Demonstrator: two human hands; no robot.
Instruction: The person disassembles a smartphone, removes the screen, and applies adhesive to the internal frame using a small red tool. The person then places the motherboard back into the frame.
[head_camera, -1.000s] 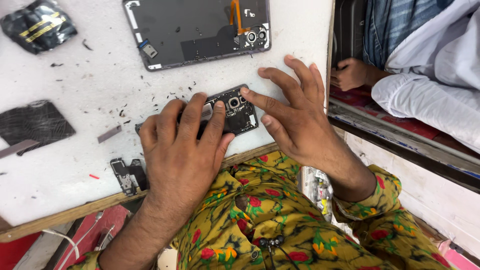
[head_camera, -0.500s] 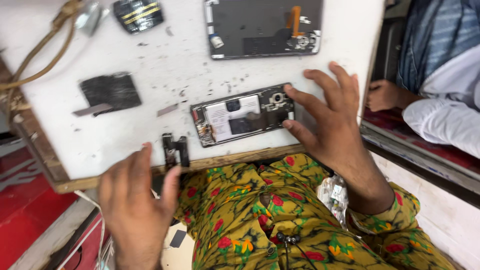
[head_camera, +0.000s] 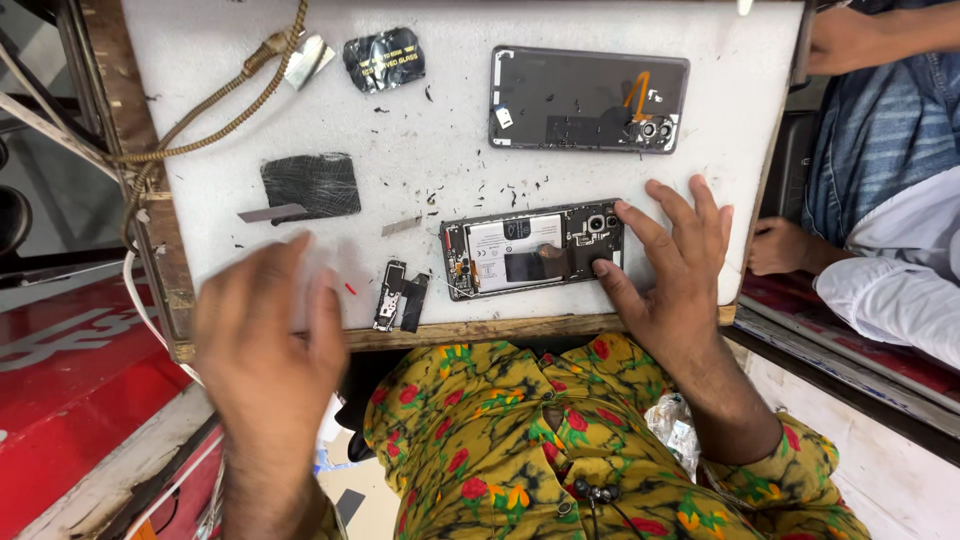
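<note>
Left hand was raised, spread empty, left of opened phone, lying crosswise, pinned by splayed right hand.

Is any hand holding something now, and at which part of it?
The right hand pins the opened phone to the white board, fingers pressing its camera end. The left hand holds nothing.

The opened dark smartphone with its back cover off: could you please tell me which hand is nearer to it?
Right. The right hand rests on the opened smartphone at its camera end; the left hand is off to its left, apart.
</note>
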